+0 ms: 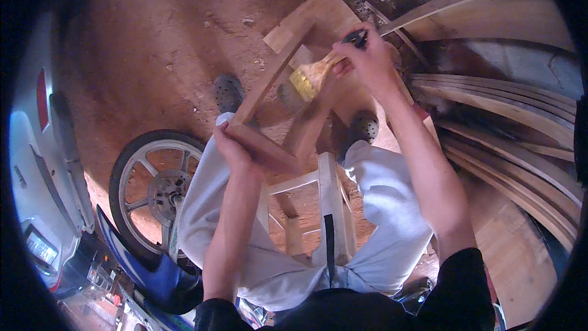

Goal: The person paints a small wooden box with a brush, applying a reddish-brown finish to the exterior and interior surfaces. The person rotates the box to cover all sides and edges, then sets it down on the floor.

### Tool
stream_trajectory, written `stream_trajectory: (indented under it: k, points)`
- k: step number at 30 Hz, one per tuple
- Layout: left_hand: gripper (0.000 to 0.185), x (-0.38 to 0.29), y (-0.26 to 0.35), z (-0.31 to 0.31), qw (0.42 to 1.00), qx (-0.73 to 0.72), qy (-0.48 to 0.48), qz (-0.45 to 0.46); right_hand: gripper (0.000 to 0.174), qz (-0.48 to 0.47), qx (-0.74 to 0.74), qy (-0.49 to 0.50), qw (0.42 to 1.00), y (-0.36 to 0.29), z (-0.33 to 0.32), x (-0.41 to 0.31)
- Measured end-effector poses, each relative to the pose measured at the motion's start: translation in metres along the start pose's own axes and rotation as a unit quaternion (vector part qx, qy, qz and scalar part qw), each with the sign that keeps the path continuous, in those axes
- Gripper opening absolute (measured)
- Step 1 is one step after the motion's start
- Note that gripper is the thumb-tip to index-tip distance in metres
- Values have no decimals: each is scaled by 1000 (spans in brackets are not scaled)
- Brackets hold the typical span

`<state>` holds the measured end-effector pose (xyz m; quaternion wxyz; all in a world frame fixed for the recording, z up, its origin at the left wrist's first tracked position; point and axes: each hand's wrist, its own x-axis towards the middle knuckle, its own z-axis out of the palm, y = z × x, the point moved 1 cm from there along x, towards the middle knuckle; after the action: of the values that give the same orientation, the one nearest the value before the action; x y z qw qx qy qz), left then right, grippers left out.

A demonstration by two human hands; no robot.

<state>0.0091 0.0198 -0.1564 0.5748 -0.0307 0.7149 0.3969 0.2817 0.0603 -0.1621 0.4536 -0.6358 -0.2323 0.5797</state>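
Observation:
My left hand (236, 149) grips the near corner of an angled wooden frame (268, 80) made of joined strips. The frame is held at a tilt above my knees and feet. My right hand (365, 62) holds a wide flat brush (312, 78) with a pale wooden handle and a yellow end pointing down to the left. The brush end hangs over the frame's opening; whether it touches wood cannot be told. A dark object (356, 38) shows at the fingers of my right hand, too blurred to name. A flat wooden board (317, 16) appears beyond the frame.
A white wooden stool frame (327, 193) stands between my legs. At the left are a motorcycle wheel (154, 193), a blue fender (151, 269) and a white vehicle (39, 161). Stacked planks (505, 96) fill the right side. The floor (151, 55) is reddish dirt.

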Motion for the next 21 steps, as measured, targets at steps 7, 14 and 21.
stream_trajectory:
  k: [7,14,21]
  points:
    - [42,-10,2,9,1000,9,8,-3,17,-136,-92,-50,985,35,19,-2]
    - [42,-11,4,10,1000,14,2,-12,17,-111,-258,29,959,40,6,7]
    - [39,-10,2,7,1000,12,-2,-4,22,-132,-278,-134,942,42,8,2]
